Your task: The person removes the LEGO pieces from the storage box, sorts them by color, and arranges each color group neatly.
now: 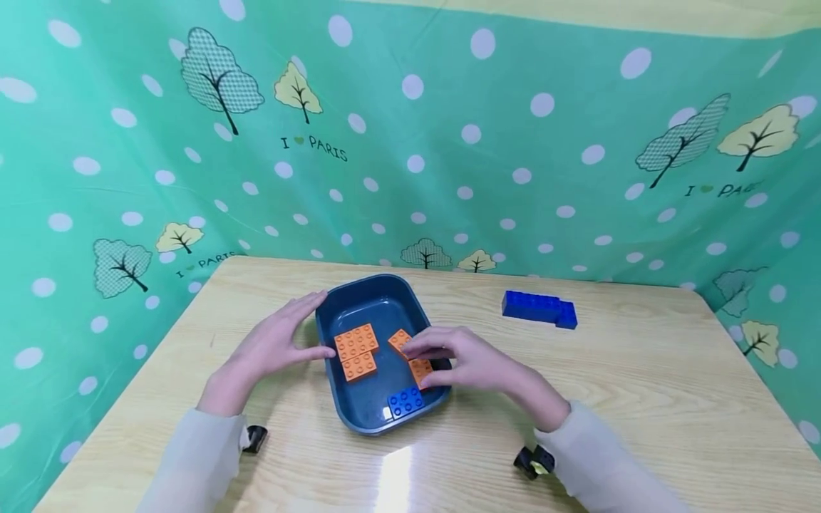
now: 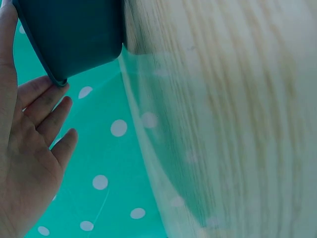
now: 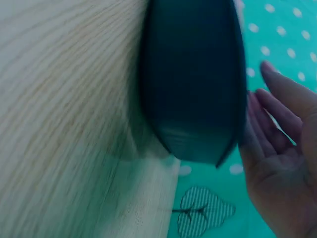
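A dark blue tray (image 1: pixel 385 313) stands on the table. Inside at left lie a larger orange toy brick (image 1: pixel 355 342) and a smaller one (image 1: pixel 359 367), edge to edge. My left hand (image 1: pixel 272 345) is at the tray's left side, fingers straight at the rim, thumb reaching over it. Across the right rim comes my right hand (image 1: pixel 471 360), its fingers over an orange brick (image 1: pixel 399 339) and its thumb beside another orange brick (image 1: pixel 420 370). Its thumb and fingers are apart in the right wrist view, where the tray wall (image 3: pixel 193 84) hides the bricks. A blue brick (image 1: pixel 406 403) lies in the near right corner.
Outside the tray, a long blue brick (image 1: pixel 531 306) and a short blue brick (image 1: pixel 567 315) lie end to end at the back right of the wooden table (image 1: pixel 641 399). A green dotted cloth (image 1: pixel 449 157) hangs behind the table and at its sides.
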`<state>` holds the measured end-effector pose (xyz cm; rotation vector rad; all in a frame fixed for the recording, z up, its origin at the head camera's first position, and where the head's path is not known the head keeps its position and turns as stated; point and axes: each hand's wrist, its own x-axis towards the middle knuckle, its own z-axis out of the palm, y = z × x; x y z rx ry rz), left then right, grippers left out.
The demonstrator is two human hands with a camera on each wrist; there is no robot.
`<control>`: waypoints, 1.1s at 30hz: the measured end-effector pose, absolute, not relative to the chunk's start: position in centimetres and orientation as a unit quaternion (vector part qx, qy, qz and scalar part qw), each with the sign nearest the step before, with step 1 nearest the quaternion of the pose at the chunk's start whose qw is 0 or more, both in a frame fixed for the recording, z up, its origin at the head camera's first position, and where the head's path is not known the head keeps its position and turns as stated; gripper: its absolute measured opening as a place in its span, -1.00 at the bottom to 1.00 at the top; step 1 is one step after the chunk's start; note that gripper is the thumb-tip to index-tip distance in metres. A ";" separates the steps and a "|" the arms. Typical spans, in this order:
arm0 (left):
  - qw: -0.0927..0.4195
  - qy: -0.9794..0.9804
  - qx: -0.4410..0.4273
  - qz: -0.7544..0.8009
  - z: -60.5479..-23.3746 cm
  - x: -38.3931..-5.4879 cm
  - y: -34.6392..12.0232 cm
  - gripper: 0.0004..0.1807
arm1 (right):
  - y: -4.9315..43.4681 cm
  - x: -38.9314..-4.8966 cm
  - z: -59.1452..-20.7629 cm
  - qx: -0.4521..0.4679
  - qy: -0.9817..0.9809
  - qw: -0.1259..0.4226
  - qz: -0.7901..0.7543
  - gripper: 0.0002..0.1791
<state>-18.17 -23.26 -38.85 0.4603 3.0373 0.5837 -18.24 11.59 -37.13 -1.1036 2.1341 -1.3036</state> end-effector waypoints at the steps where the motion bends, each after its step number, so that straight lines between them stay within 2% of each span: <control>1: 0.006 0.971 0.147 0.187 -38.9 -18.1 -23.3 0.15 | 11.1 -18.2 -37.1 -0.407 0.775 0.208 -0.437 -0.48; 8: 0.007 0.971 0.151 0.183 -38.6 -18.4 -23.0 0.16 | 8.3 -18.2 -36.1 -0.439 0.841 0.235 -0.212 -0.50; 14: 0.005 0.972 0.150 0.181 -38.4 -18.5 -23.1 0.16 | 6.0 -18.0 -36.4 -0.455 0.862 0.212 -0.070 -0.62; 20: 0.011 0.972 0.150 0.182 -38.7 -18.1 -23.4 0.15 | 4.5 -17.7 -37.6 -0.440 0.882 0.161 -0.040 -0.63; 25: 0.006 0.971 0.152 0.184 -38.8 -18.0 -23.4 0.14 | 3.6 -17.5 -38.4 -0.429 0.892 0.124 -0.068 -0.49; 29: 0.003 0.971 0.155 0.181 -38.9 -18.0 -23.4 0.13 | 3.7 -17.4 -38.7 -0.423 0.881 0.152 -0.145 -0.46; 33: 0.004 0.971 0.150 0.184 -38.9 -18.0 -23.3 0.14 | 4.1 -17.5 -38.7 -0.430 0.843 0.233 -0.225 -0.51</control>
